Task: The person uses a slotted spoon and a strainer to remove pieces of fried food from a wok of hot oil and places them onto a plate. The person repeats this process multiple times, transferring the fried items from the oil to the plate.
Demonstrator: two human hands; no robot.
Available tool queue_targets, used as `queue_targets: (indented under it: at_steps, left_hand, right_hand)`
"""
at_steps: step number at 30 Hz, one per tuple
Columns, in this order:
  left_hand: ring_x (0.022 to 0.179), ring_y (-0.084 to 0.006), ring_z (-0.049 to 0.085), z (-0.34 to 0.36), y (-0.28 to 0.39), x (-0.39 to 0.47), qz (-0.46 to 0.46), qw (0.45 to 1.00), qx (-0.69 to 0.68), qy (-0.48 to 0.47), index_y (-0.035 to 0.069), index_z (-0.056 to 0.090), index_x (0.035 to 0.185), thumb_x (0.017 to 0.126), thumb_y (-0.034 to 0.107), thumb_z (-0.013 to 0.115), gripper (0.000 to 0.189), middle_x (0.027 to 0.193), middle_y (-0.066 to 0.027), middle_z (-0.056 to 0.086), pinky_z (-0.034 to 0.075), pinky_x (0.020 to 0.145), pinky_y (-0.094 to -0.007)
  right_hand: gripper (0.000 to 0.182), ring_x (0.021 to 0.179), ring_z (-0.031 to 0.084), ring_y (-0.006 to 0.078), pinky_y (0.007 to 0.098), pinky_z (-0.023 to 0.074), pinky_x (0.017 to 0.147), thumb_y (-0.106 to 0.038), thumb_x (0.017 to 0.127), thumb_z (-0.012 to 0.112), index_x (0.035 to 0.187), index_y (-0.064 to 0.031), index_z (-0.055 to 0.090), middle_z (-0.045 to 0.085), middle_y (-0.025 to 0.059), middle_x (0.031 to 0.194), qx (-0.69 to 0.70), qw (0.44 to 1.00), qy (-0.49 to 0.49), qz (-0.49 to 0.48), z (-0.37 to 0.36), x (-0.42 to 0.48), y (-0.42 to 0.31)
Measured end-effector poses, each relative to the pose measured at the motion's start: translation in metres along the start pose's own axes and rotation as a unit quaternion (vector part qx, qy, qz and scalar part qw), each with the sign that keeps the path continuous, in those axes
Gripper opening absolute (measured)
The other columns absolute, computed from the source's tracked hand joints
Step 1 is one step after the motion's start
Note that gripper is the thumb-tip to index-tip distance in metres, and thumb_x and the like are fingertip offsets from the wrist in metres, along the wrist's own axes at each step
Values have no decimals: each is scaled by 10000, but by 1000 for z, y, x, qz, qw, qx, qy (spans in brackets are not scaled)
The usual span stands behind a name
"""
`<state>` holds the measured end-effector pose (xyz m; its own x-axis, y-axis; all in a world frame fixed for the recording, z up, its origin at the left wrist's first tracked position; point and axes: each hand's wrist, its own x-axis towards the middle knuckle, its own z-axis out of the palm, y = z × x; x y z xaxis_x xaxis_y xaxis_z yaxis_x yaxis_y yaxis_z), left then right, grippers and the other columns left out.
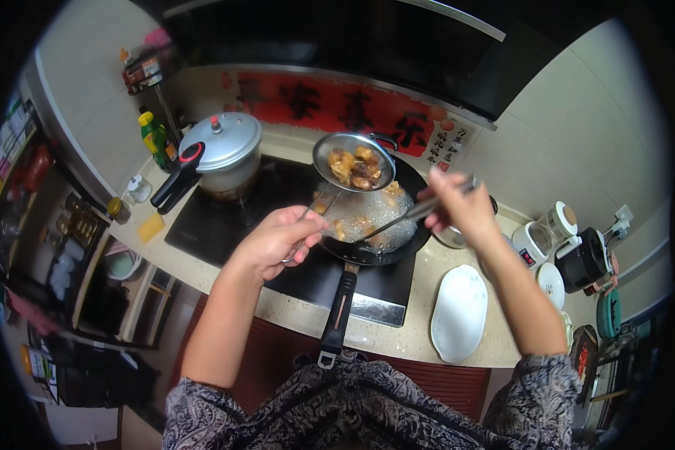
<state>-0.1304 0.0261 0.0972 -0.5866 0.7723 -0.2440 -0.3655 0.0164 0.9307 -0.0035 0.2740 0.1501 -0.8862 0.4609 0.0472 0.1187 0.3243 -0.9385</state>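
Observation:
My left hand [284,242] grips the thin wire handle of a round mesh strainer [379,163]. Several browned fried pieces [349,167] rest in the strainer, which is held over the far side of a black frying pan [394,256]. Pale bubbling oil [394,225] fills the pan, with more browned pieces partly sunk in it. In my right hand [455,205], slightly blurred, is the handle of a dark long-handled cooking utensil [391,225]. Its lower end reaches into the oil near the front rim, so its head is hidden. The pan's black handle [340,309] points towards me.
A pressure cooker [228,146] stands on the left of the black cooktop [292,275]. On the right counter lies a white oval plate [459,315], with a white appliance [540,236] behind it. At left are a yellow sponge [151,227] and small jars [139,188].

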Motion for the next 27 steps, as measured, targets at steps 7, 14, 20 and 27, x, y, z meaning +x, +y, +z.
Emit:
queue_targets:
  at_steps: [7, 14, 20, 27]
  left_hand:
    - [398, -7, 391, 6, 5, 5, -17, 1000, -4, -3, 12, 540, 909, 924, 150, 524, 140, 615, 30, 489, 298, 346, -138]
    - [396, -5, 390, 11, 7, 8, -29, 999, -13, -2, 19, 548, 916, 928, 164, 527, 148, 606, 36, 483, 280, 345, -132]
    - [398, -4, 393, 7, 3, 1, -21, 999, -32, -9, 19, 550, 920, 933, 162, 522, 147, 605, 37, 479, 278, 344, -130]
    - [403, -7, 384, 6, -1, -10, -8, 999, -35, 16, 19, 550, 926, 929, 168, 534, 150, 606, 35, 477, 290, 351, -137]
  right_hand:
    - [107, 726, 604, 120, 238, 508, 662, -78, 866, 623, 870, 23, 660, 621, 123, 1014, 121, 986, 56, -97, 57, -63, 98]
    - [285, 784, 592, 112, 238, 491, 731, -184, 938, 530, 1128, 18, 596, 622, 85, 1062, 307, 943, 126, -15, 57, -49, 137]
    - [291, 763, 597, 103, 223, 496, 722, -118, 932, 509, 1180, 19, 574, 629, 74, 1011, 350, 932, 100, -7, 32, -49, 133]
    - [310, 795, 615, 137, 262, 509, 752, -131, 932, 496, 1184, 41, 551, 597, 139, 1173, 320, 944, 80, -26, -6, -73, 122]
